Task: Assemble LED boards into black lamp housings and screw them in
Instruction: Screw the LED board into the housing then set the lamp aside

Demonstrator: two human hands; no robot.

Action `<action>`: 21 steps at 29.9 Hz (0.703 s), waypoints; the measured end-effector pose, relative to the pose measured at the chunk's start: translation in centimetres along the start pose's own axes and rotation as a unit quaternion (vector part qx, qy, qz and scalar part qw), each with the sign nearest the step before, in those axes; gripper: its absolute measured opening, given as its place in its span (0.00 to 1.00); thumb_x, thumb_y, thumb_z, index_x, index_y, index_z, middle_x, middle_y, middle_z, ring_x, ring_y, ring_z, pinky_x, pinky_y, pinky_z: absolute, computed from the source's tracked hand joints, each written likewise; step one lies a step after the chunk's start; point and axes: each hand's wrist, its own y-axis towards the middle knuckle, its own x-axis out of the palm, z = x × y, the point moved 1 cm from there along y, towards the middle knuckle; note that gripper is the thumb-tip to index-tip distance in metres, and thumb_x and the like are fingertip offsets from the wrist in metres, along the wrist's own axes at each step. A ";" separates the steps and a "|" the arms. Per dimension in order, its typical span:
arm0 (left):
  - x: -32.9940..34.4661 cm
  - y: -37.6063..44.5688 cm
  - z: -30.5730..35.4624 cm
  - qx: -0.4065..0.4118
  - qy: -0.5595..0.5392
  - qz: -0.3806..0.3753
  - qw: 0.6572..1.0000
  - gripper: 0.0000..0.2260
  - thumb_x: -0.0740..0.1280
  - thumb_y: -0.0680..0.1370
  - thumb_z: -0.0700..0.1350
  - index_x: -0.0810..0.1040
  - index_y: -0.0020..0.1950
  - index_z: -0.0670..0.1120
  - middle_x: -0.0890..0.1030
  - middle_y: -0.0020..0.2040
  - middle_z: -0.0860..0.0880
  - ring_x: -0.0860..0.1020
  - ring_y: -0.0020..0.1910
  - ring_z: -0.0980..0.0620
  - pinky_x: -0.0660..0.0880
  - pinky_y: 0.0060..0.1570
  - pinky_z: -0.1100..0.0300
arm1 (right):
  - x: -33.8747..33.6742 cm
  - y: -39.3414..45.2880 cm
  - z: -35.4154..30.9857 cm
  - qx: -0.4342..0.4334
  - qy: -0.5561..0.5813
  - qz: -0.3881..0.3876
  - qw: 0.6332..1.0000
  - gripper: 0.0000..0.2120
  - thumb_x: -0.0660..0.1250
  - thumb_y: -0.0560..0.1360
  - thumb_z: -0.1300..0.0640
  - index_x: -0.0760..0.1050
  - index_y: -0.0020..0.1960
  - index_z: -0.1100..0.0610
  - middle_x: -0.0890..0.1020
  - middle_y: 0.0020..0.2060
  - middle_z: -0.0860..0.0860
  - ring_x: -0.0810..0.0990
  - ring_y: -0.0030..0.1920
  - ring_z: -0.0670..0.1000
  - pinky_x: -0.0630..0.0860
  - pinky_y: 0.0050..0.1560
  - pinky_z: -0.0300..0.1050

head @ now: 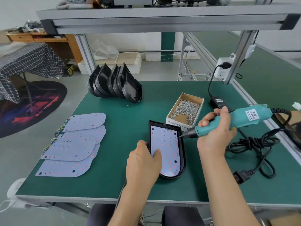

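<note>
A black lamp housing (182,141) lies in the middle of the green table with a white LED board (167,144) seated inside it. My left hand (144,162) grips the housing's left rim, its thumb pressing on the board. A teal electric screwdriver (231,119) is held in my right hand (215,128), tilted down to the left. Its bit tip touches the board's right edge near the top. A cardboard box of screws (185,110) stands just behind the housing.
Several loose LED boards (73,144) lie overlapped at the table's left. Empty black housings (114,84) stand stacked at the back. A black power adapter (218,101) and coiled cable (254,150) lie at the right, beside the aluminium frame post (236,56).
</note>
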 end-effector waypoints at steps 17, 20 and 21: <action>0.1 0.0 0.8 0.009 -0.029 0.006 1.000 0.09 0.67 0.80 0.49 0.69 0.49 0.45 0.76 0.41 0.51 0.71 0.38 0.57 0.65 0.36 0.53 | 0.3 0.4 0.8 -0.015 -0.030 -0.008 0.999 0.09 0.73 0.75 0.51 0.80 0.37 0.49 0.76 0.31 0.54 0.69 0.26 0.52 0.67 0.32 0.45; 0.1 0.0 0.7 0.010 -0.027 0.008 1.000 0.10 0.67 0.80 0.49 0.69 0.49 0.45 0.75 0.41 0.50 0.71 0.38 0.56 0.65 0.38 0.53 | 0.4 0.4 0.7 -0.019 -0.040 -0.018 0.999 0.12 0.72 0.76 0.50 0.82 0.33 0.47 0.76 0.30 0.53 0.69 0.26 0.52 0.68 0.32 0.45; 0.1 0.0 0.7 0.011 -0.027 0.008 1.000 0.10 0.67 0.80 0.49 0.68 0.49 0.46 0.75 0.41 0.50 0.71 0.38 0.55 0.65 0.38 0.53 | 0.4 0.4 0.7 -0.019 -0.041 -0.018 0.999 0.13 0.72 0.76 0.51 0.82 0.33 0.47 0.76 0.30 0.53 0.69 0.26 0.52 0.68 0.32 0.45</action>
